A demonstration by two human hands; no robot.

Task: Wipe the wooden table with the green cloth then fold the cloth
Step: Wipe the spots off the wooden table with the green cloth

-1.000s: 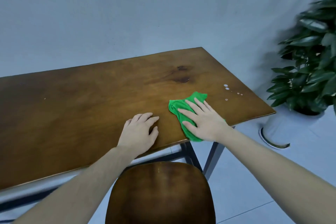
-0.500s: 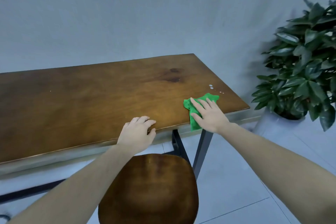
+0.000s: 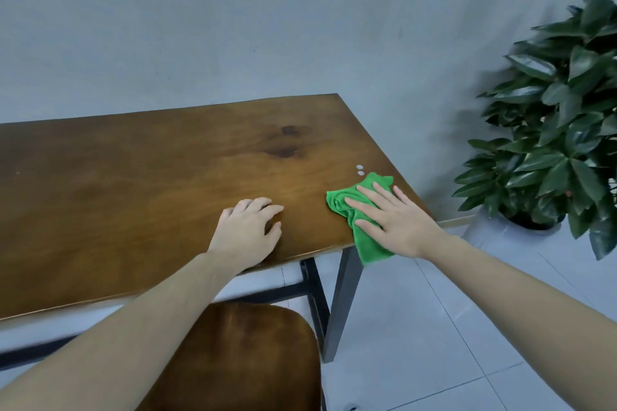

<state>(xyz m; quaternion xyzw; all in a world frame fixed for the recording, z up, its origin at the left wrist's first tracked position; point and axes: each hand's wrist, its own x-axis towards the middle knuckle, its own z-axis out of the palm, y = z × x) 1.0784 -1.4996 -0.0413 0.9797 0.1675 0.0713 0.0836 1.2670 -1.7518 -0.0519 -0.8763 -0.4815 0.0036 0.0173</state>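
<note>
The wooden table stretches from the left edge to the right of centre. A crumpled green cloth lies at its near right corner, with one end hanging over the front edge. My right hand lies flat on the cloth with fingers spread, pressing it to the wood. My left hand rests on the bare tabletop to the left of the cloth, fingers slightly curled, holding nothing. A few white droplets sit on the wood just beyond the cloth.
A wooden chair seat stands directly below me, in front of the table. A potted plant in a pale pot stands on the tiled floor to the right of the table. A grey wall runs behind.
My right hand has slid the cloth to the right and farther away, up to the white droplets. My left hand has stayed in place on the table.
</note>
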